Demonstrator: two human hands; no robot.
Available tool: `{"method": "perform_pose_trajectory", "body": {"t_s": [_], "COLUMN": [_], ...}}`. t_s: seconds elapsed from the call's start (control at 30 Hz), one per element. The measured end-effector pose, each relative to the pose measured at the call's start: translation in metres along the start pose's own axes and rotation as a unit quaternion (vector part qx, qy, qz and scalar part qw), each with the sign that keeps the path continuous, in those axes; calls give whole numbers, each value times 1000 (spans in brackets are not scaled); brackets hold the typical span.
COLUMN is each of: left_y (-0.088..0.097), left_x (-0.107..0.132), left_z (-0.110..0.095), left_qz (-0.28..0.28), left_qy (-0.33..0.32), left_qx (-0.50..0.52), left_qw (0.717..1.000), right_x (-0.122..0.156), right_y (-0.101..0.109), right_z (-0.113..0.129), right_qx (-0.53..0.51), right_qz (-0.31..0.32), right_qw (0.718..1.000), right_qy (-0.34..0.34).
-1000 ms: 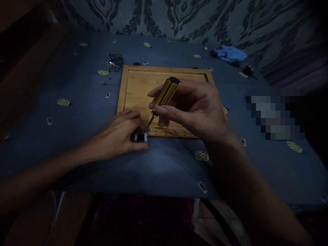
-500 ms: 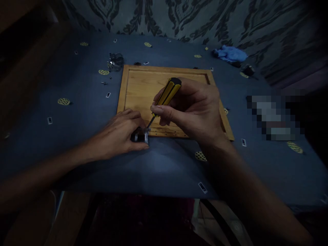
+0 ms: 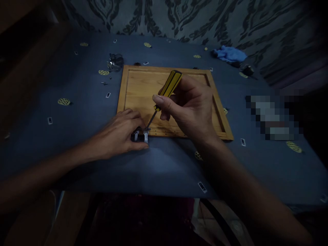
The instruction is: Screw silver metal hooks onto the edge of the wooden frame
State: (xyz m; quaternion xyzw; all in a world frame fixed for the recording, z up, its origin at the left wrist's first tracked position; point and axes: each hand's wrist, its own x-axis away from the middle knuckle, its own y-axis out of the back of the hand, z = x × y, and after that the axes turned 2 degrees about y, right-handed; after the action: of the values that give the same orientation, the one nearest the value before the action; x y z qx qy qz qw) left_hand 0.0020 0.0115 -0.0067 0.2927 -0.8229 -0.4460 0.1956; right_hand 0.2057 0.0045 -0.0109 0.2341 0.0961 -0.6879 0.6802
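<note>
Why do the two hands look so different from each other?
The left hand lies low on the blue table cover, while the right hand is raised over the wooden board. The left hand pinches a small metal part; the right hand grips a tilted yellow-and-black screwdriver. Both are bare, and they meet at the part, where the screwdriver's tip points.

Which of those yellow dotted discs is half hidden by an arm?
The disc just below the wooden board's near edge: the right forearm covers part of it. The rest lie clear of both arms.
</note>
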Motion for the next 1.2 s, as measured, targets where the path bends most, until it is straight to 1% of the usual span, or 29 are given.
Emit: {"method": "perform_pose_trajectory", "body": {"t_s": [0.13,0.2,0.27,0.33,0.53,0.77,0.97,1.2], "left_y": [0,1,1,1,2,1,1,4], "left_x": [0,1,1,1,1,-1,-1,-2], "left_z": [1,0,0,0,0,-1,-1,-4], "left_qz": [2,2,2,3,8,6,9,20], "left_qy": [2,3,1,2,2,3,4,14], "left_qx": [2,6,14,18,17,6,12,8], "left_qw": [1000,1000,1000,1000,1000,1000,1000,1000], "right_x": [1,3,5,7,8,8,9,10], "right_y": [-1,-3,-6,-7,-8,-9,-8,-8], "right_z": [1,7,14,20,20,16,11,16], "right_qx": [6,13,18,18,22,28,56,66], "right_qz": [-5,-36,-85,-106,-70,-64,-52,-48], "right_qw": [1000,999,996,993,996,995,995,994], "right_qy": [8,20,31,43,58,68,63,75]}}
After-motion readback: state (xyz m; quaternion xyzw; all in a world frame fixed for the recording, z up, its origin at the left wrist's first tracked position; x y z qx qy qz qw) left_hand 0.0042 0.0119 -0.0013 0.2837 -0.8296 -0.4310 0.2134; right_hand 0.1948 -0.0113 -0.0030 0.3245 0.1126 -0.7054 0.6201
